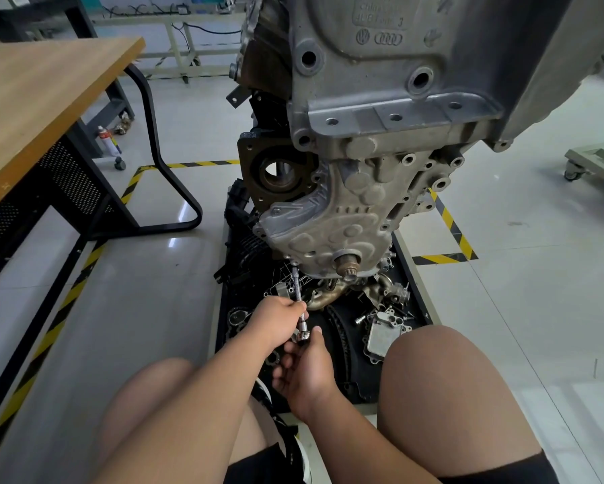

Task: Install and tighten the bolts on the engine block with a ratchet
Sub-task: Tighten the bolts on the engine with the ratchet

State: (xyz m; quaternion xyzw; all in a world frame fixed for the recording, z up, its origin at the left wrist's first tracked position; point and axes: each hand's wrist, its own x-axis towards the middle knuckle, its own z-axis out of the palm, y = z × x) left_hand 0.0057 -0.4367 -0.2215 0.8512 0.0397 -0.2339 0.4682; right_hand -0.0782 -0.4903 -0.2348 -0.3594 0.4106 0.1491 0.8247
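Observation:
A large grey engine block point(381, 110) stands upright on a stand, with its silver timing cover point(328, 232) facing me. A slim ratchet extension point(297, 291) runs from a bolt point(294, 263) at the cover's lower left edge down to the ratchet head point(302, 335). My left hand point(276, 321) pinches the extension's shaft partway along. My right hand point(306, 372) grips the ratchet just below its head; the handle is hidden in the palm.
A black tray point(412, 274) under the engine holds several loose metal parts, among them an oil cooler point(381, 335) and a manifold point(328, 295). A wooden bench point(42, 110) with black legs stands left. My bare knees frame the bottom. Yellow-black tape marks the floor.

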